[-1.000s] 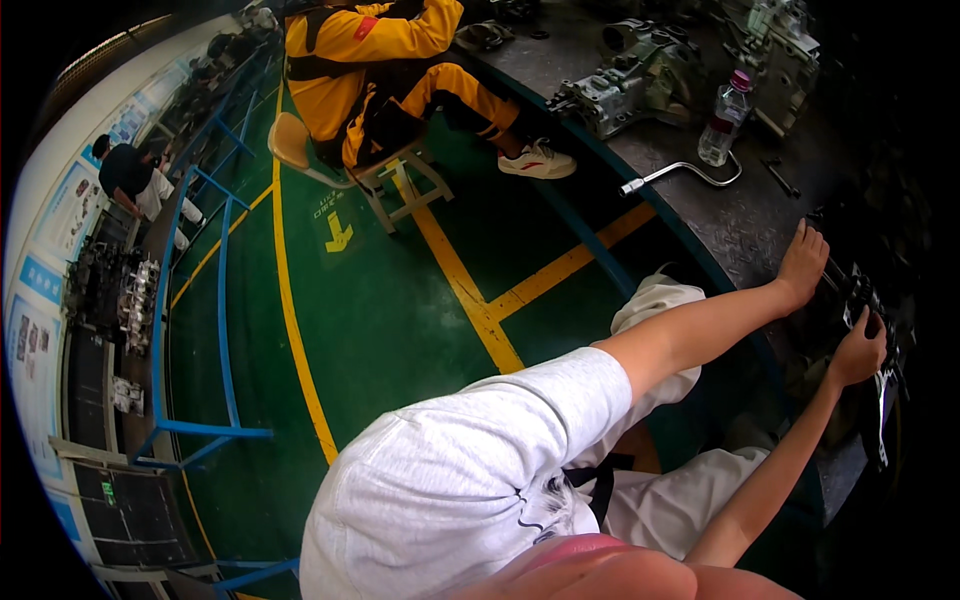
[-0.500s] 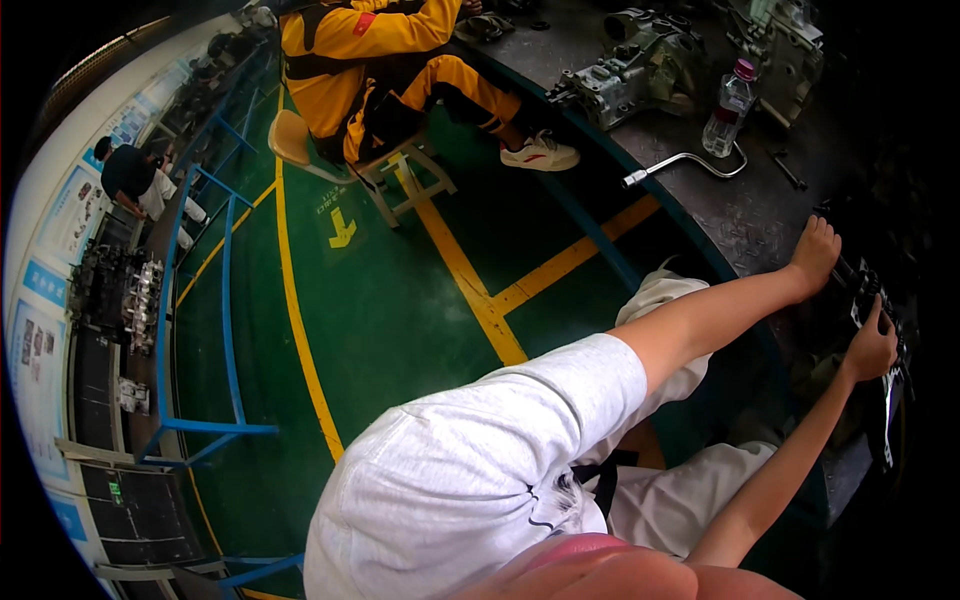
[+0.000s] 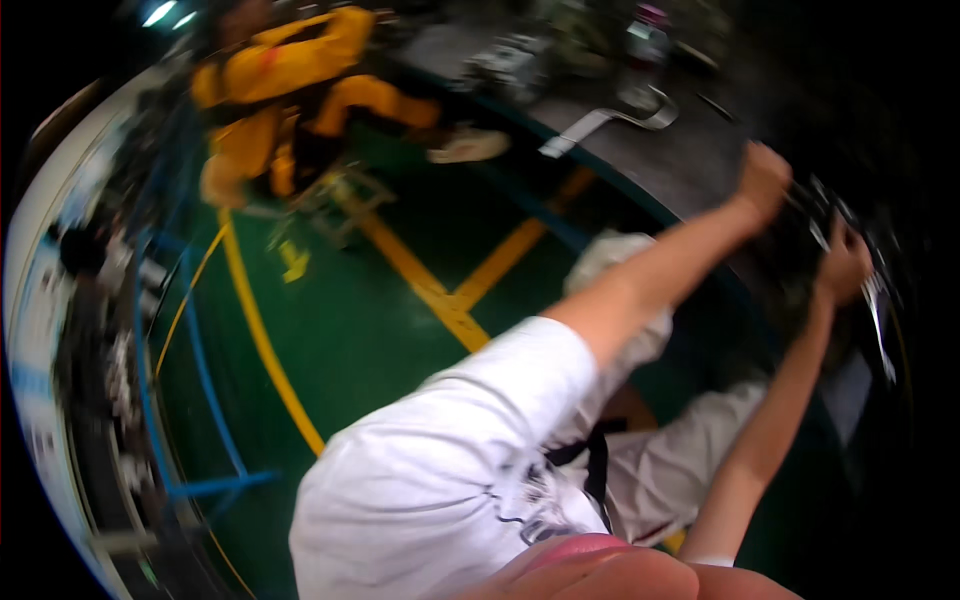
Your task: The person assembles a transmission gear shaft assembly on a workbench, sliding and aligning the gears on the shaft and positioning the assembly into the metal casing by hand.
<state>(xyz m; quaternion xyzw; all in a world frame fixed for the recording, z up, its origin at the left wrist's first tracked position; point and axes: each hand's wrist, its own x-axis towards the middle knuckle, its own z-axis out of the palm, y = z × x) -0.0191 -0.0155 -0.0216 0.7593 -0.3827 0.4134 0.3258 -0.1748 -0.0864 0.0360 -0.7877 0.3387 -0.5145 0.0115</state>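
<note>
"What's the biggest thing you can see?"

"The green floor (image 3: 370, 330), marked with yellow lines. Then the dark worktop (image 3: 640, 165), running along the upper right."

"Anyone else about?"

"A co-worker in yellow and black (image 3: 270, 90), seated near the worktop's far end, well apart from the person's own hands."

"And on the worktop?"

"A grey metal housing (image 3: 510, 68), badly blurred, lies towards that far end."

"Where's the piece being handled?"

"The metal assembly (image 3: 877, 302), dark with shiny strips, is at the far right, by the hands. I can't tell what it rests on; it's lost in shadow."

"How are the hands?"

"The left hand (image 3: 765, 183) is curled into a fist beside the assembly, but I can't tell what it grips. The right hand (image 3: 846, 265) is partly closed, thumb and fingers up against the assembly; how firmly it holds, I can't say."

"Anything smaller?"

"A silvery cranked bar (image 3: 590, 126) on the worktop, a clear bottle with a pink cap (image 3: 642, 65) just beside its bend, and, smallest, a thin dark rod (image 3: 715, 107) to their right."
</note>
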